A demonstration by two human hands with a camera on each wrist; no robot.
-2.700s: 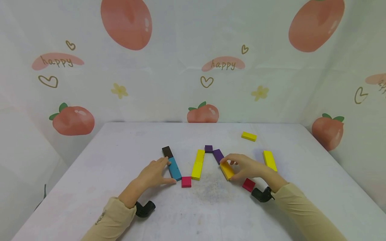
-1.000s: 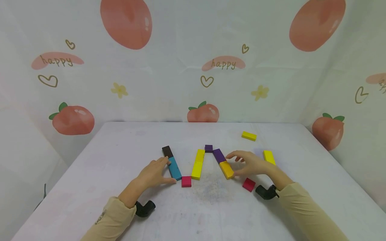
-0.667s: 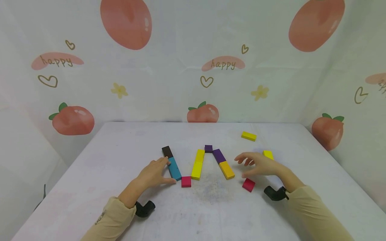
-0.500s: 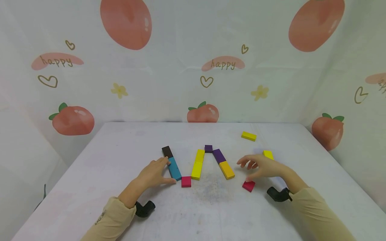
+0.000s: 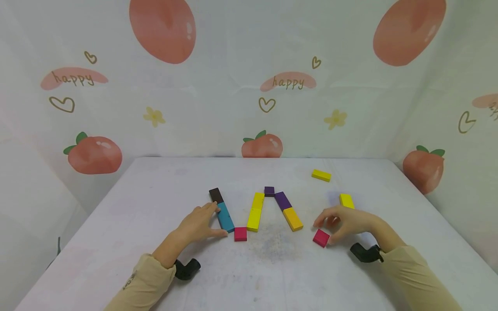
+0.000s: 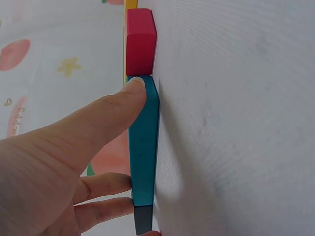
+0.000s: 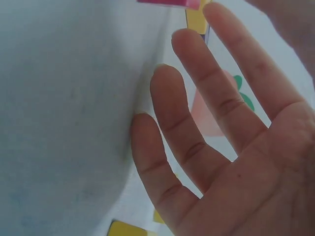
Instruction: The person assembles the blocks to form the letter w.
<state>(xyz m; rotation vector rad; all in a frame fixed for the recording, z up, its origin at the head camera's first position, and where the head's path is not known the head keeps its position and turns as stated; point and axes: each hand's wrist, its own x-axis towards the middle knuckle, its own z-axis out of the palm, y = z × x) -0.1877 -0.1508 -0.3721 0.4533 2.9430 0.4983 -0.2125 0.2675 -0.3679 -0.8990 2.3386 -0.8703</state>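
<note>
A: Head view first: what lies on the bench (image 5: 155,259)?

B: Flat wooden-looking blocks with square edges and matte paint, on a pale, scuffed top. A brown block (image 5: 215,195) butts end to end with a teal block (image 5: 225,217), and a red block (image 5: 240,233) sits at the teal one's near end. Right of that, two yellow blocks (image 5: 255,211), a small purple block (image 5: 269,191), a longer purple block (image 5: 282,201) and an orange-yellow block (image 5: 292,219) form a peak.

A: And the left hand (image 5: 198,224)?

B: It rests against the teal block. The left wrist view shows the thumb tip (image 6: 134,91) pressed on its end beside the red block, with two straight fingers (image 6: 106,183) against its long side.

A: What differs from the earlier frames?

B: The right hand (image 5: 346,221) was at the orange-yellow block; it has let go and moved nearer and rightward to the loose red square (image 5: 320,238). The left hand has stayed put.

A: Is the right hand holding that square?

B: Its fingers curve over it with thumb and fingertips at its edges, but I cannot tell whether they pinch it. The right wrist view shows loosely spread fingers (image 7: 197,113) and only a corner of the square (image 7: 170,3).

A: Where is the square?

B: Flat on the bench, near right of the orange-yellow block. A yellow block (image 5: 346,201) lies just beyond the hand, and another yellow one (image 5: 320,175) farther off.
</note>
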